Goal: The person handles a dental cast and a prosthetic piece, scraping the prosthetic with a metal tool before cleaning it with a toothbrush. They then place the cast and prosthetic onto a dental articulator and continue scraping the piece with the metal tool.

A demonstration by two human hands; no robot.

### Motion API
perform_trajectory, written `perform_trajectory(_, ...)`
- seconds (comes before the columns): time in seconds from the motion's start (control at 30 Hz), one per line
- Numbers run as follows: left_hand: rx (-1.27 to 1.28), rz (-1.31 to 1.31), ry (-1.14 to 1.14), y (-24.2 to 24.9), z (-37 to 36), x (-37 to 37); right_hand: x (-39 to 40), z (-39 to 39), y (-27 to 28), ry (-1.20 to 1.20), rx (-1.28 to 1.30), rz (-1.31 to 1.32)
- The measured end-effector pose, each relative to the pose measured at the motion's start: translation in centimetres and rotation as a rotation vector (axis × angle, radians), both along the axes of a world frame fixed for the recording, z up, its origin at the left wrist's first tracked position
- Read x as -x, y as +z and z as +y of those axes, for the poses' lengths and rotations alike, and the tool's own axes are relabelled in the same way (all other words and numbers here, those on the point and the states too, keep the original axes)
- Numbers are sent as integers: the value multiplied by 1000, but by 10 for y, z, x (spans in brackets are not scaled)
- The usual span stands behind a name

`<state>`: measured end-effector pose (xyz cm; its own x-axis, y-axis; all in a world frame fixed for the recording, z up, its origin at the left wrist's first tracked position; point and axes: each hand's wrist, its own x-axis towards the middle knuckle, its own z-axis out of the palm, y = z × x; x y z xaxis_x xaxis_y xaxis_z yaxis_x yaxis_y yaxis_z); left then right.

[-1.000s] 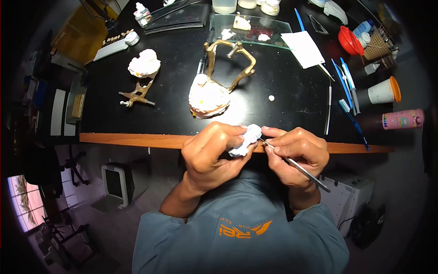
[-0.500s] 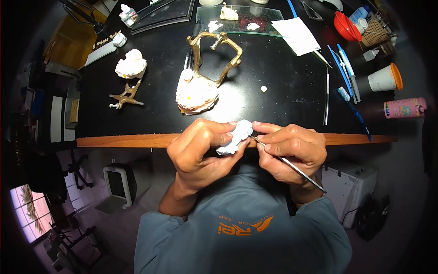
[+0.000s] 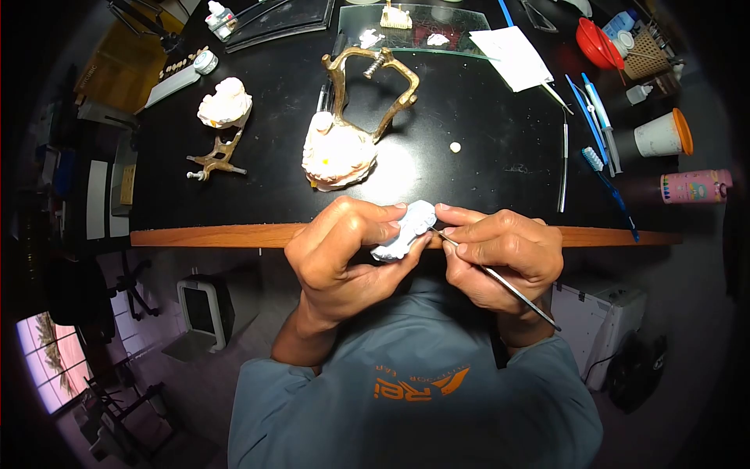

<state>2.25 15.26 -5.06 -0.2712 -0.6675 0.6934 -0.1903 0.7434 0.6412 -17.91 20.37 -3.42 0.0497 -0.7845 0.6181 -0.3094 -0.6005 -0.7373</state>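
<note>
My left hand (image 3: 340, 258) pinches a pale bluish-white dental piece (image 3: 406, 233) between thumb and fingers, just in front of the table's edge. In my right hand (image 3: 504, 262) is a slim metal dental carver (image 3: 512, 291), gripped like a pen with its handle slanting down to the right. The carver's thin tip meets the right side of the piece, where my right fingertips also lie close. Exact contact at the tip is too small to make out. Beyond my hands stands a plaster dental cast (image 3: 340, 156) on a brass articulator frame (image 3: 414, 82).
Another plaster cast (image 3: 225, 103) on a brass articulator part stands left. A small white lump (image 3: 455, 147) lies mid-table. A glass slab (image 3: 422, 31) and white paper (image 3: 512, 59) are at the back. Rightward are a toothbrush (image 3: 591, 159), a cup (image 3: 660, 134) and a red bowl (image 3: 595, 43).
The view has shifted slightly, so the table items appear a little higher. Both hands keep their holds, and the carver's tip stays at the right side of the piece.
</note>
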Motion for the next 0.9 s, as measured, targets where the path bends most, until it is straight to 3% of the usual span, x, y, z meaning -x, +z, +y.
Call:
perform_trajectory(0.5,-12,9,-29,0,-2,-1,-1,-1,-2,0,9,-12)
perform_trajectory(0.9,-213,80,-92,6,-3,-4,2,-1,-2,19,-15,-2)
